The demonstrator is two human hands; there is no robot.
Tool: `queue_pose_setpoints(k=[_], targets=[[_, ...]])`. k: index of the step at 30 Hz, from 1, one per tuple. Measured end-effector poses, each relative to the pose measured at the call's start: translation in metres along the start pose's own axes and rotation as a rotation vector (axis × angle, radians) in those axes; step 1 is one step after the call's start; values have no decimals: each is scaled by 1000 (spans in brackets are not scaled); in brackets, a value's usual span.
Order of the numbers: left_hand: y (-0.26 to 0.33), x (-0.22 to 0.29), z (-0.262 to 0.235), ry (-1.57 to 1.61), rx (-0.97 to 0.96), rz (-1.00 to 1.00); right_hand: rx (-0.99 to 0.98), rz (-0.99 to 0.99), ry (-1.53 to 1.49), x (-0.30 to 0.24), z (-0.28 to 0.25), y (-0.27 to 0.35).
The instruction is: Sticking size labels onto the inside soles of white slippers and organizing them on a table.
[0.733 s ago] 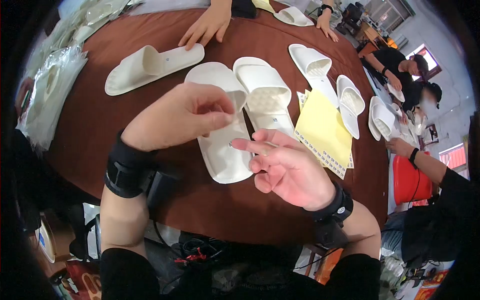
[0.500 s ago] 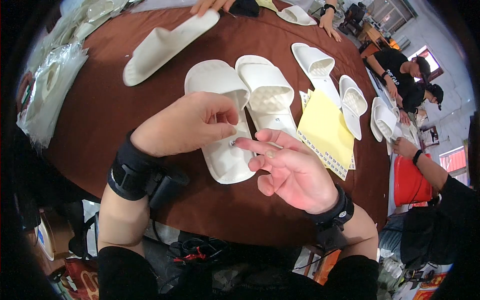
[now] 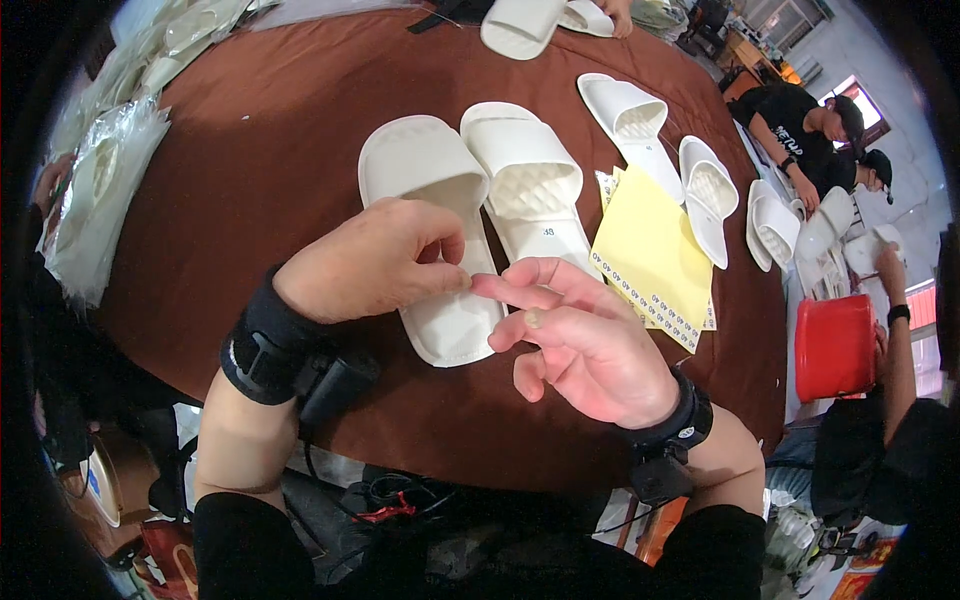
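My left hand hovers over the sole of a white slipper, thumb and forefinger pinched together. The pinch touches the index fingertip of my right hand, which is palm up with fingers spread and holds nothing. Whether anything small sits in the pinch cannot be seen. A second white slipper lies beside the first, with a tiny sticker on its sole. A yellow sheet of small stickers lies just right of the pair. Both wrists wear black bands.
The brown round table bears more white slippers at the right and clear plastic bags at the left. A red bucket stands off the right edge. Other people work at the far right; another person's slipper is at the top.
My left pinch has come to meet the right index fingertip. The single slipper at the far left was lifted away toward the top by another person's hand.
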State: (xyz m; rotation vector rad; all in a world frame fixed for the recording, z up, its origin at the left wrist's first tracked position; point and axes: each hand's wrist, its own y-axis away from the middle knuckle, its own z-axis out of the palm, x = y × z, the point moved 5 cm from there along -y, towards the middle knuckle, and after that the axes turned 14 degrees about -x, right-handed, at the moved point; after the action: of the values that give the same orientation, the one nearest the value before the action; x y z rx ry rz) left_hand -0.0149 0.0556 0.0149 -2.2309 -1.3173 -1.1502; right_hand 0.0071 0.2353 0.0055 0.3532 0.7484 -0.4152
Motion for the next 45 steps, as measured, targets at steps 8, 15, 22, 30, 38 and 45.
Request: queue_pose_setpoints(k=[8, 15, 22, 30, 38, 45], targets=[[-2, -3, 2, -62, 20, 18, -14, -24, 110, 0, 1, -5], [-2, -1, 1, -60, 14, 18, -15, -15, 182, -2, 4, -6], [-1, -1, 1, 0, 28, -3, -33, -24, 245, 1, 3, -6], [-2, -1, 4, -30, 7, -18, -24, -24, 243, 0, 2, -6], [-1, 0, 4, -100, 25, 25, 0, -89, 329, -16, 2, -5], [-3, 4, 3, -80, 15, 26, -17, -83, 367, -8, 2, -8]])
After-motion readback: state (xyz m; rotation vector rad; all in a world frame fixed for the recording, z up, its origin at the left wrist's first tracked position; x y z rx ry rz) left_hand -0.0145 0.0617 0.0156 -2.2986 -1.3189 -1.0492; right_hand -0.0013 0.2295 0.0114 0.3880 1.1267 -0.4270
